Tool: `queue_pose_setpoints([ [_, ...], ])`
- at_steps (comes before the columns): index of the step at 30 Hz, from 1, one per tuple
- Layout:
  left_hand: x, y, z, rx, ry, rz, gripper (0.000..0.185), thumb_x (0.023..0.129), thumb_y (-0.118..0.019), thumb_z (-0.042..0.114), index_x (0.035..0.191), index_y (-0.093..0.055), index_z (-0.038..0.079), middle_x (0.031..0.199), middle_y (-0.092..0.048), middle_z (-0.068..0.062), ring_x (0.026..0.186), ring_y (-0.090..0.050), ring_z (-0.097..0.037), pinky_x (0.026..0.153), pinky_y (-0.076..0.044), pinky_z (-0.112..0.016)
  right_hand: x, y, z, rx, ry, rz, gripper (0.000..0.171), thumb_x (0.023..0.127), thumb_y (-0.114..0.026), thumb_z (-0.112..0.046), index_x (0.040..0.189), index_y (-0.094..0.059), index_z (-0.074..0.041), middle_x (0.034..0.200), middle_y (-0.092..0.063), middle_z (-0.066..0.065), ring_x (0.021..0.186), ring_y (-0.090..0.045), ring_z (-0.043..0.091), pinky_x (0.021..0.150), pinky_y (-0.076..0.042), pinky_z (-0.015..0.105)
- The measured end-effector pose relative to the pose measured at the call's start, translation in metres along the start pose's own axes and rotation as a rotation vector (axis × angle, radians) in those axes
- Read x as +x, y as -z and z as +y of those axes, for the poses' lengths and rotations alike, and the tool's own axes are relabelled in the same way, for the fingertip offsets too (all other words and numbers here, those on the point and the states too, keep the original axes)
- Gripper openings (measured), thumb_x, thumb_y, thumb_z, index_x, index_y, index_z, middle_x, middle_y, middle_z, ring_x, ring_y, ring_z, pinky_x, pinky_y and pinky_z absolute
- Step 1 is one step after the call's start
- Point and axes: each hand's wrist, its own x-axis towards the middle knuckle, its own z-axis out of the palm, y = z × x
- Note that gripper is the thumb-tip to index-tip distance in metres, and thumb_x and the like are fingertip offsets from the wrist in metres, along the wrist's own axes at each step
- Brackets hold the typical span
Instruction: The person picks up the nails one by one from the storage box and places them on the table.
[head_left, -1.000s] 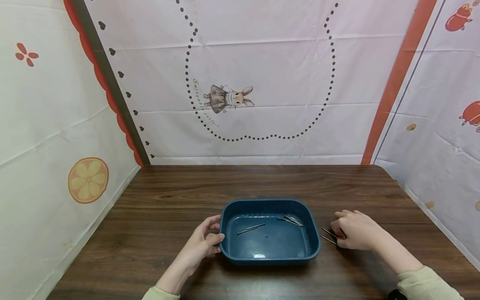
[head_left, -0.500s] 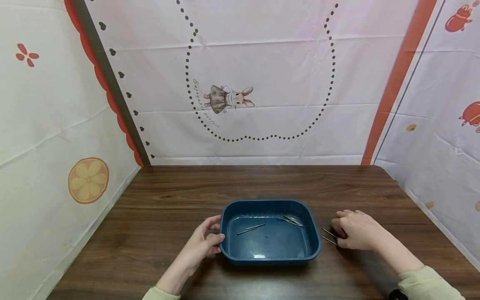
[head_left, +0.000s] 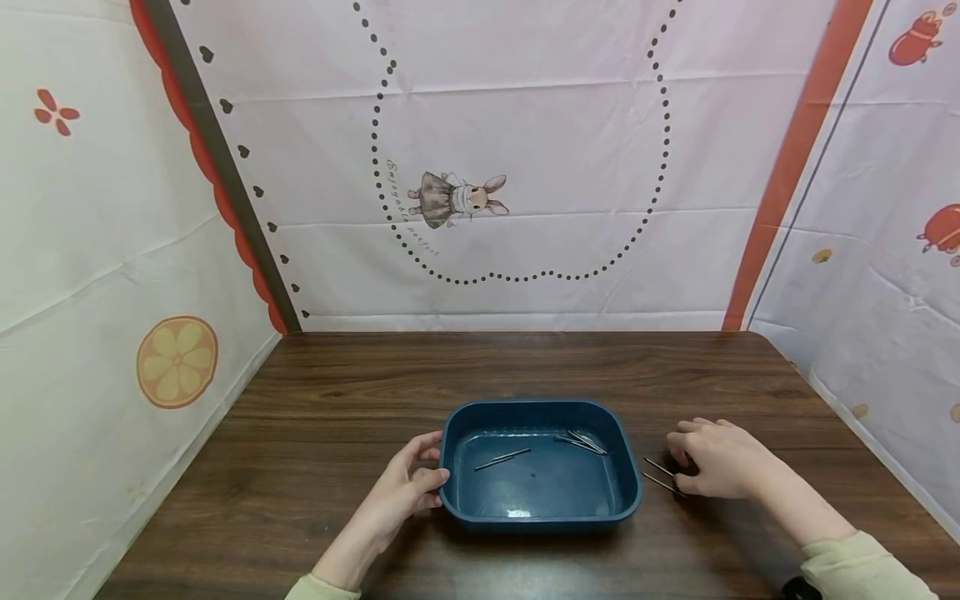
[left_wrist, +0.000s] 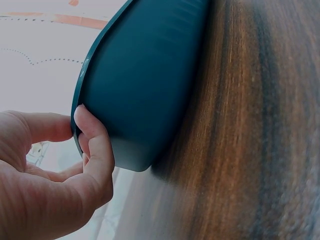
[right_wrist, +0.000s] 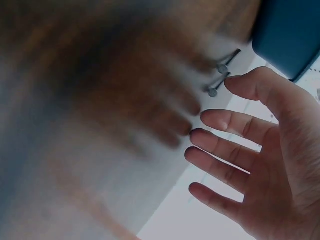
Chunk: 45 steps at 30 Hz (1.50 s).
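Note:
A dark blue plastic tray (head_left: 532, 518) sits on the wooden table, with several metal nails (head_left: 503, 458) lying loose on its floor in two groups. At its left end, my left hand (head_left: 401, 483) pinches the rim between thumb and fingers; the left wrist view shows the tray wall (left_wrist: 140, 85) beside that grip. Right of the tray, two nails (head_left: 663, 483) lie side by side on the table. Over their right ends is my right hand (head_left: 720, 460). In the right wrist view its fingers are spread, and the thumb tip is close to the nail heads (right_wrist: 213, 92).
Brown wood-grain table (head_left: 360, 375) surrounds the tray. White printed cloth (head_left: 525, 150) hangs behind the table, with more at both sides. A dark object (head_left: 801, 588), partly cut off, shows by the right sleeve.
My right thumb and fingers have loosened and moved slightly right, so more of the lower nail shows. The nails, the tray and my left hand look unmoved.

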Motion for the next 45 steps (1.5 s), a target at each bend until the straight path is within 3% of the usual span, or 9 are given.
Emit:
queue_pose_setpoints([
  [5,0.0,0.0,0.0,0.001,0.003,0.004,0.058,0.096,-0.056,0.007,0.15,-0.032,0.003,0.129,-0.042,-0.02,0.086,-0.059,-0.015,0.068,-0.053,-0.024,0.005,0.016,0.002,-0.02,-0.012,-0.012,0.027,0.072,-0.079,-0.041,0.077,-0.058,-0.025,0.088,-0.064,-0.002,0.084,-0.06,0.02,0.069,-0.05,0.045],
  [9,0.0,0.0,0.0,0.002,0.002,0.012,0.058,0.096,-0.056,0.007,0.149,-0.033,0.003,0.129,-0.042,-0.02,0.086,-0.059,-0.016,0.068,-0.053,-0.024,0.01,0.034,0.002,-0.052,0.002,0.023,0.027,0.073,-0.079,-0.041,0.084,-0.063,-0.022,0.093,-0.065,0.001,0.089,-0.063,0.025,0.074,-0.052,0.053],
  [16,0.0,-0.001,0.0,-0.008,0.0,0.008,0.058,0.096,-0.056,0.006,0.149,-0.033,0.003,0.129,-0.042,-0.019,0.085,-0.058,-0.014,0.067,-0.052,-0.023,0.016,0.062,0.002,-0.115,0.051,0.109,0.026,0.071,-0.081,-0.038,0.08,-0.059,-0.028,0.083,-0.053,-0.009,0.082,-0.055,0.016,0.063,-0.042,0.036],
  [33,0.0,-0.001,-0.002,-0.021,-0.011,0.008,0.059,0.096,-0.056,0.005,0.149,-0.033,0.002,0.128,-0.041,-0.019,0.081,-0.057,-0.012,0.064,-0.051,-0.021,0.037,0.102,-0.005,-0.205,0.085,0.198,0.024,0.07,-0.078,-0.032,0.082,-0.061,-0.022,0.09,-0.059,-0.001,0.09,-0.058,0.023,0.074,-0.048,0.046],
  [45,0.0,-0.002,-0.001,-0.022,-0.012,0.013,0.058,0.095,-0.057,0.004,0.149,-0.034,0.002,0.128,-0.041,-0.019,0.081,-0.057,-0.013,0.064,-0.052,-0.022,0.053,0.119,-0.015,-0.206,0.112,0.2,0.027,0.07,-0.08,-0.032,0.086,-0.061,-0.021,0.09,-0.059,-0.001,0.087,-0.057,0.02,0.075,-0.051,0.045],
])
